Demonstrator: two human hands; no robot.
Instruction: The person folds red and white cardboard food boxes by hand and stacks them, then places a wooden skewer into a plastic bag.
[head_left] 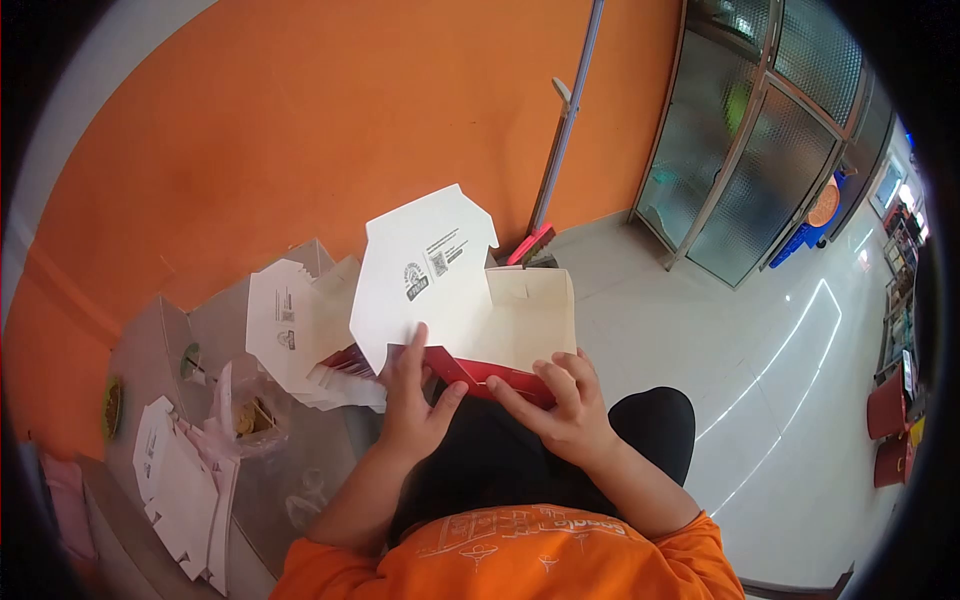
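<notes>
A cardboard takeaway box (530,320) sits over my lap, cream inside and red on its outer wall. Its white lid (425,270) stands raised to the left, printed with a logo, a QR code and small text. At the box's near left corner, my left hand (412,405) grips the red wall, index finger up against the lid's lower edge and thumb toward the front. My right hand (565,405) pinches the near red wall towards its right end, with some fingers bent over the rim. The underside of the box is hidden.
Left of me, a grey bench (290,480) holds a pile of similar boxes (290,325), flat white cartons (180,490) and a clear plastic bag (262,415). A pole with a pink-headed brush (530,243) leans on the orange wall (400,100). Glass doors (765,170) stand at the right.
</notes>
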